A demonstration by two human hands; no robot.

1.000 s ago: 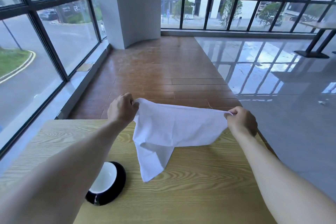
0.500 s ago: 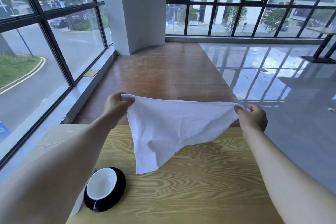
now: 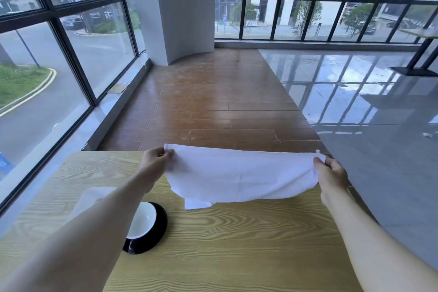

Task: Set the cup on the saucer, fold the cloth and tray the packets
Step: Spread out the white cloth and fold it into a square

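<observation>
Two hands hold the white cloth [image 3: 239, 176] stretched above the far half of the wooden table [image 3: 237, 244]. The left hand [image 3: 155, 161] pinches its left top corner, fingers curled round the fabric; the right hand [image 3: 330, 173] pinches the right top corner the same way. Between them the top edge runs nearly straight, and the cloth sags in a doubled curve, one loose corner hanging lowest near the tabletop. Nearer the left edge of the table, a black cup [image 3: 144, 220] with a white inside sits on a black saucer [image 3: 157, 234], partly hidden by the left forearm. Something white and flat [image 3: 94, 197] lies just beyond the forearm; what it is cannot be told.
</observation>
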